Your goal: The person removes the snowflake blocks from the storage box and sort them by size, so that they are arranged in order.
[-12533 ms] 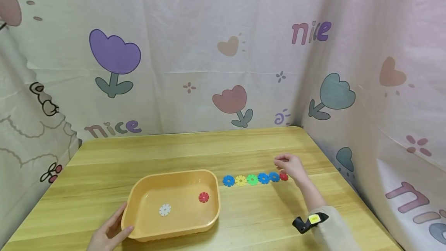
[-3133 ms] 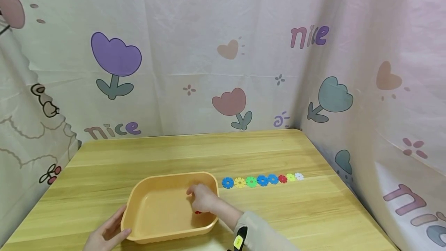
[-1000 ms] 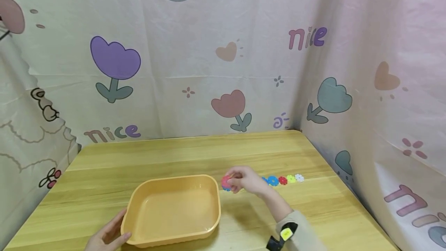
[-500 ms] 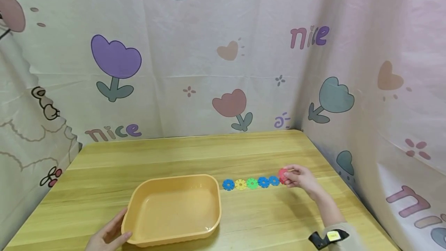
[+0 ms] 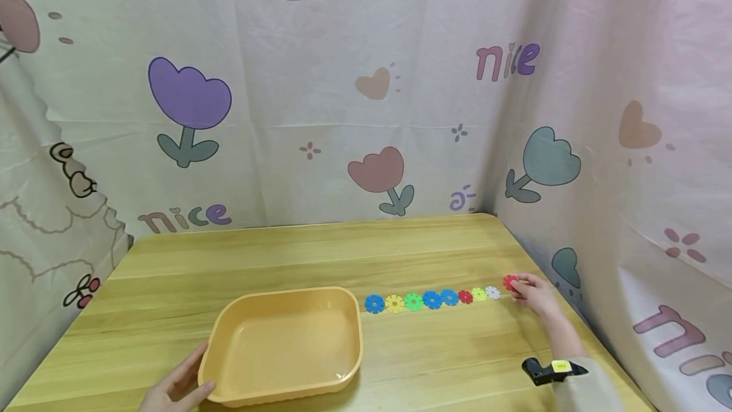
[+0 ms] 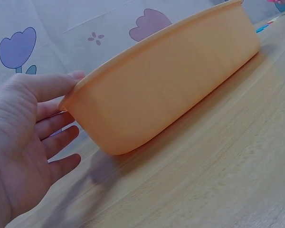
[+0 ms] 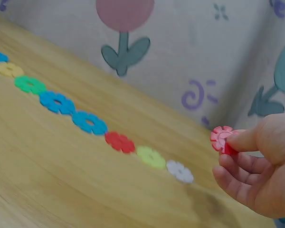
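Between thumb and fingers, my right hand [image 5: 537, 294] pinches a red snowflake disc [image 7: 221, 137], a notched plastic building piece, held above the table past the right end of a row. That row of flat discs runs blue [image 5: 374, 303], yellow [image 5: 394, 303], green [image 5: 413, 301], two blues, red [image 5: 466, 297], yellow-green [image 5: 478, 294] and white [image 5: 492, 292]. At the left, my left hand [image 5: 174, 383] grips the near-left corner of a yellow-orange plastic basin [image 5: 280, 393], thumb at its rim. No discs show inside the basin.
The wood-grain table [image 5: 309, 253] is backed by a printed curtain [image 5: 297, 81], which also hangs along both sides. A black wrist strap [image 5: 551, 370] with a yellow label sits on the right sleeve.
My right hand took the last red disc from the basin, carried it right along the row and now holds it beyond the white disc. The left hand stays at the basin.
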Tool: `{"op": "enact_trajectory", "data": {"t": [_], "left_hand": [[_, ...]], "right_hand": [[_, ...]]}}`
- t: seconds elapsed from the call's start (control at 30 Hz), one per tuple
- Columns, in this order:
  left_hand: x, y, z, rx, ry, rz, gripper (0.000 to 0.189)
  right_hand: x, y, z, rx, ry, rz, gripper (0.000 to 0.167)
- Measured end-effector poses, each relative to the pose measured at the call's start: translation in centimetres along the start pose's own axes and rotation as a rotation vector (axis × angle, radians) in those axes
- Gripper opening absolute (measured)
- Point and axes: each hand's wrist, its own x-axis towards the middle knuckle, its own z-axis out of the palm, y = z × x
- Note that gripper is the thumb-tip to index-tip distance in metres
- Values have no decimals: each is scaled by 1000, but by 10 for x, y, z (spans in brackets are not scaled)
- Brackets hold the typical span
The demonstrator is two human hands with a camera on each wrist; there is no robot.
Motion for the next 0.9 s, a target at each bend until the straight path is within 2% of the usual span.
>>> {"op": "enact_trajectory", "data": {"t": [0.1,0.23,0.3,0.43,0.63,0.9], "left_hand": [[0,1,0,21,-1,9,78],[-1,2,0,42,-2,13,78],[-1,2,0,40,1,23,78],[-2,1,0,33,3,17,79],[-3,4,-2,39,-5,-34,81],[-3,7,-3,55,-8,-63,82]], "right_hand": [[0,2,0,-23,35,6,23],[3,11,3,-121,107,-5,30],[5,16,4,-183,158,-27,31],[5,19,8,-310,234,-21,25],[2,11,12,-475,253,-20,22],[3,14,15,-547,299,-53,20]]}}
